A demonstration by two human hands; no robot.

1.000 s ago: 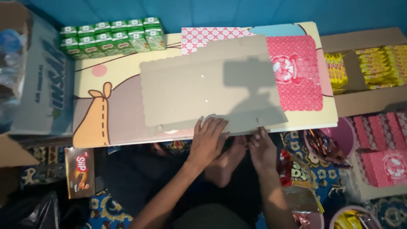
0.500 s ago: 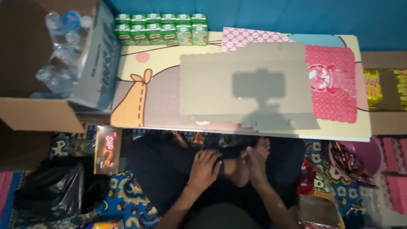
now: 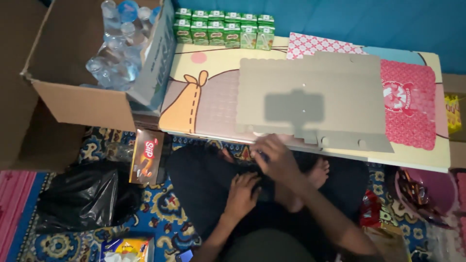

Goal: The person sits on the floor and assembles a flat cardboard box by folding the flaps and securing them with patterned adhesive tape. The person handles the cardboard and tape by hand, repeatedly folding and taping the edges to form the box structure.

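Our hands have dropped from the flat cardboard sheet (image 3: 310,104), which still lies on the low table (image 3: 204,104); left hand (image 3: 241,194) rests open on our lap, right hand (image 3: 276,160) curls loosely, grip unclear.

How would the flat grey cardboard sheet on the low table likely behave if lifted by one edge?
The cardboard sheet looks thin and wide, so probably light and somewhat bendy. It lies flat with its near edge past the table, so a push would likely slide it easily.
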